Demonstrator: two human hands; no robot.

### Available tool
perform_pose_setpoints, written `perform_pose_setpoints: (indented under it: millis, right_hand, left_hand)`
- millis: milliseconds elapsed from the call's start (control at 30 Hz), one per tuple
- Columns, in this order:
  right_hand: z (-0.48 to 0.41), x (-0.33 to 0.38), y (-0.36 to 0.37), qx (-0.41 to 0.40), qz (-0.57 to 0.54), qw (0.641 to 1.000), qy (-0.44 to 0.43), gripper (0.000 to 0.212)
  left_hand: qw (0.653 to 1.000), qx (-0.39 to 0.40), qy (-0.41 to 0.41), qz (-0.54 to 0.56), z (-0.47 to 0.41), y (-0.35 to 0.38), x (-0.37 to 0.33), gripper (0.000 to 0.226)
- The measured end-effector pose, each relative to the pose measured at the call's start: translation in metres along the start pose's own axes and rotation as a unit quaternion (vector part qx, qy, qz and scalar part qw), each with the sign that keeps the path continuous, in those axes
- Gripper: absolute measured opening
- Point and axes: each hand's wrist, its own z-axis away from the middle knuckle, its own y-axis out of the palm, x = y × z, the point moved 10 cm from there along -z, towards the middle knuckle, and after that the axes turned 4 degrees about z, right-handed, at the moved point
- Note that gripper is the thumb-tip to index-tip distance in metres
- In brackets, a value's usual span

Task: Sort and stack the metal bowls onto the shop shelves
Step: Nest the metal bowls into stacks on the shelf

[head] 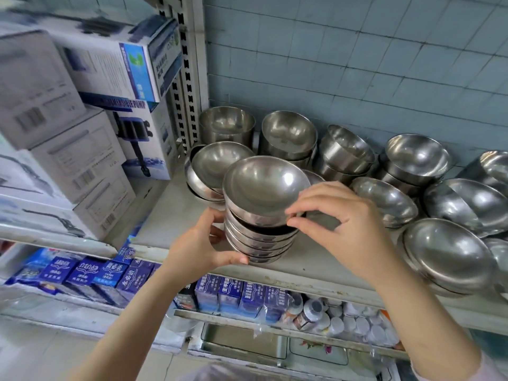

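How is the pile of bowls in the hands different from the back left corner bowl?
The pile is several shallow bowls nested; the corner bowl has tall sides. The left hand and right hand grip the pile at the shelf front; the corner bowl stands untouched by the wall. Both are shiny metal.

Stacked white pump boxes [82, 149] at left, blue cartons [90, 273] below, white bottles [357, 323], blue-grey tiled wall [357, 50]

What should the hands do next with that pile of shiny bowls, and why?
Probably settle the top bowl level into the stack. It sits tilted, with a dark gap under it. The right hand pinches its rim while the left hand holds the stack at the front of the shelf.
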Motion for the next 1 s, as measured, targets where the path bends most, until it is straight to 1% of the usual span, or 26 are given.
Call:
perform_pose_setpoints:
  millis: [133, 233, 333, 367, 400, 467, 500, 533, 600, 633, 667, 700, 767, 800, 900, 1000]
  right_hand:
    - [0.007, -0.004, 0.007, 0.013, 0.015, 1.000, 0.012, 0.015]
    - [0.012, -0.009, 0.009, 0.021, 0.023, 0.999, 0.039, 0.015]
    - [0.016, -0.008, 0.009, 0.016, 0.024, 0.998, 0.057, 0.017]
    - [0.018, -0.007, 0.010, 0.017, 0.022, 0.997, 0.069, 0.023]
    - [0.020, -0.008, 0.010, 0.020, 0.013, 0.995, 0.095, 0.033]
    - [0.030, -0.012, 0.012, 0.015, -0.038, 0.986, 0.162, 0.064]
    - [0.037, -0.015, 0.014, 0.002, -0.067, 0.980, 0.189, 0.077]
    - [0.046, -0.020, 0.017, -0.016, -0.088, 0.973, 0.214, 0.088]
    - [0.067, -0.035, 0.034, -0.033, -0.116, 0.952, 0.280, 0.103]
    - [0.077, -0.042, 0.049, -0.022, -0.127, 0.940, 0.315, 0.110]
    - [0.085, -0.046, 0.065, -0.001, -0.133, 0.930, 0.341, 0.115]
    - [0.091, -0.049, 0.079, 0.019, -0.139, 0.922, 0.360, 0.119]
    - [0.096, -0.054, 0.099, 0.029, -0.149, 0.909, 0.387, 0.120]
    - [0.096, -0.055, 0.104, 0.019, -0.151, 0.905, 0.396, 0.118]
    - [0.096, -0.058, 0.105, -0.019, -0.143, 0.899, 0.414, 0.111]
    - [0.099, -0.059, 0.105, -0.035, -0.143, 0.892, 0.428, 0.102]
  left_hand:
    - [1.000, -0.004, 0.007, -0.020, 0.001, -0.002, -0.008, 0.085]
    - [1.000, 0.001, 0.008, -0.023, 0.001, -0.002, -0.010, 0.085]
    - [0.998, -0.006, 0.033, -0.048, 0.002, -0.002, -0.013, 0.090]
    - [0.998, 0.000, 0.045, -0.050, 0.003, -0.001, -0.014, 0.095]
    - [0.997, 0.013, 0.060, -0.044, 0.003, 0.001, -0.015, 0.100]
    - [0.995, 0.041, 0.089, -0.017, 0.005, -0.002, -0.016, 0.105]
    - [0.995, 0.037, 0.091, 0.002, 0.006, -0.009, -0.013, 0.102]
    - [0.996, 0.010, 0.080, 0.026, 0.007, -0.020, -0.009, 0.096]
    - [0.990, -0.102, 0.059, 0.078, 0.008, -0.055, 0.004, 0.085]
    - [0.984, -0.147, 0.055, 0.089, 0.008, -0.070, 0.010, 0.088]
    - [0.981, -0.166, 0.055, 0.086, 0.003, -0.080, 0.013, 0.097]
    - [0.983, -0.160, 0.056, 0.076, -0.005, -0.084, 0.016, 0.109]
    - [0.991, -0.114, 0.040, 0.063, -0.026, -0.081, 0.020, 0.130]
    - [0.994, -0.086, 0.031, 0.062, -0.035, -0.076, 0.020, 0.136]
    - [0.993, -0.031, 0.052, 0.102, -0.051, -0.058, 0.009, 0.142]
    - [0.988, -0.028, 0.051, 0.141, -0.062, -0.051, 0.011, 0.146]
